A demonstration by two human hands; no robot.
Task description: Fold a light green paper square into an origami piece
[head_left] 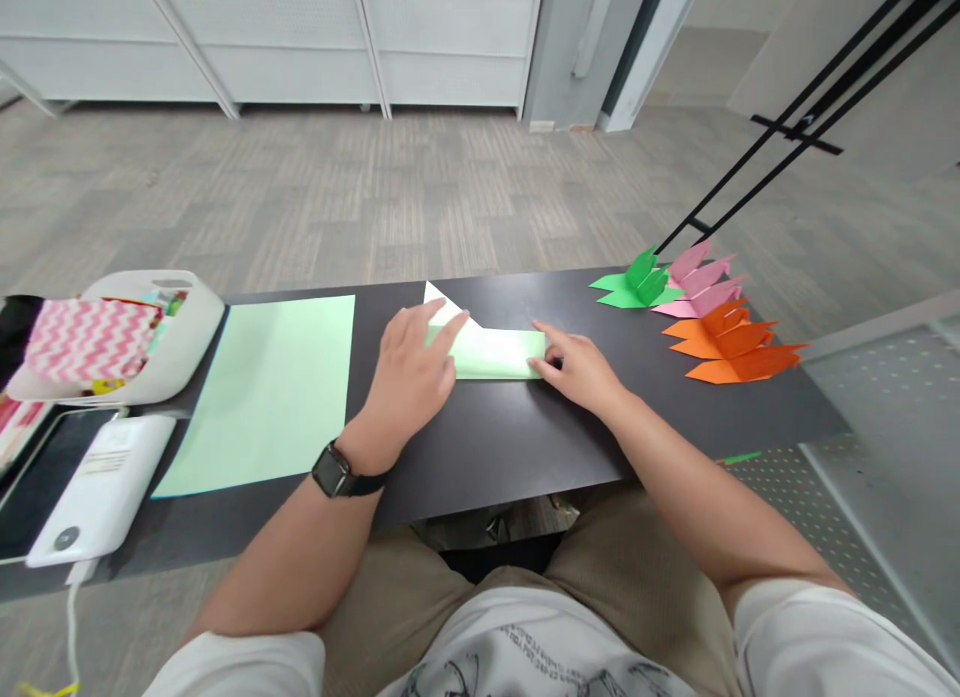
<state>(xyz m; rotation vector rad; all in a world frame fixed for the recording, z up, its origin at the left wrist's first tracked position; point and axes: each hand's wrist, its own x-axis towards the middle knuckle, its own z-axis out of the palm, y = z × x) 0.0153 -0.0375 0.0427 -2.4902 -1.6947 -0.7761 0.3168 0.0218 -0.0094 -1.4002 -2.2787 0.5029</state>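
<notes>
A folded piece of light green paper (495,353) lies on the dark table in front of me, with a white triangular flap standing out at its upper left. My left hand (417,362) rests over the paper's left end, palm down, fingers stretched apart, hiding that end. At the right end, my right hand (574,365) has its thumb and forefinger on the paper's edge. Whether those fingertips grip both sides of it is hard to see. A stack of light green sheets (274,387) lies to the left of my left hand.
Folded paper shapes in green (637,282), pink (705,282) and orange (731,347) stand at the table's right. On the left are a white basket (187,337) holding a pink zigzag item, a white power bank (105,487) with a cable, and a dark-screened device (49,477).
</notes>
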